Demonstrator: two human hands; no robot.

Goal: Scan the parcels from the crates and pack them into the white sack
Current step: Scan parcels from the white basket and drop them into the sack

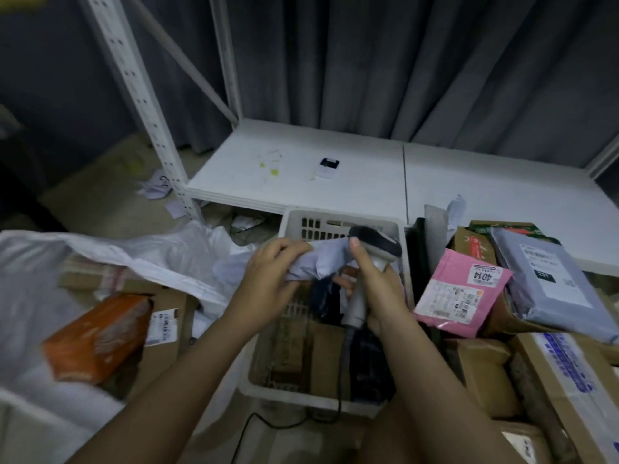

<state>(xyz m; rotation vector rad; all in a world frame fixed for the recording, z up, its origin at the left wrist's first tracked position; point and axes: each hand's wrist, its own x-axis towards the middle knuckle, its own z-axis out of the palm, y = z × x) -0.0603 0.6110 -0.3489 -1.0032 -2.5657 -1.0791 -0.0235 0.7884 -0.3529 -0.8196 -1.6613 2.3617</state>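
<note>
- The left hand [268,272] grips a soft pale grey parcel [313,262], fingers curled over its crumpled left end; the bag looks wrinkled and limp, and no label shows on it.
- The right hand [375,279] is wrapped round the handle of a white scanner [365,262], thumb up by its dark head, which sits just over the parcel's right end.
- Both are held above the far half of a white crate [338,226], which holds brown cardboard and a dark bag near its bottom.
- A black cable [338,406] runs from the scanner's handle down over the crate's near rim to the floor.
- The white sack [160,259] lies open to the left of the crate, with an orange packet [97,336] and brown boxes inside it.
- To the right, a pink parcel [459,293] marked 4014 and a grey mailer [549,279] lie on top of stacked cardboard boxes.
- Behind the crate stands a low white shelf [368,182] with a small black and white object [327,167] near its middle.
- Grey curtains [402,61] hang behind the shelf; scraps of paper lie on the floor by the perforated upright.
</note>
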